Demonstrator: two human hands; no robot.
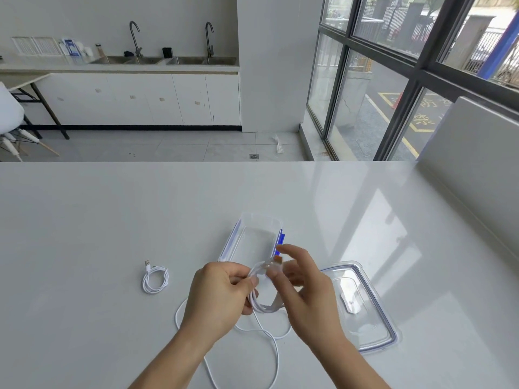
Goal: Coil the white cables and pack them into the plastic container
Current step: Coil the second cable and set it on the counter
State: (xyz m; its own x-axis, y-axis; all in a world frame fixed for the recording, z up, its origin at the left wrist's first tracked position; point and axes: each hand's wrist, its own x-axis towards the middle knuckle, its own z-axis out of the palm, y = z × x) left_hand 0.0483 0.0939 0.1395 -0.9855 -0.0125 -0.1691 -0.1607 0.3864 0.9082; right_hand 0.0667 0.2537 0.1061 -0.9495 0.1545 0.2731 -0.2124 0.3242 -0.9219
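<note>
Bright daylight enters through the large window at far right and throws pale reflected panes across the glossy white table on the right. Shadows are soft. The right hand is motion-blurred; straight lines bow toward the wide-angle edges.

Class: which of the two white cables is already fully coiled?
The cable at the left, lying alone; the other cable, held by the left hand and right hand, trails loose.
</note>
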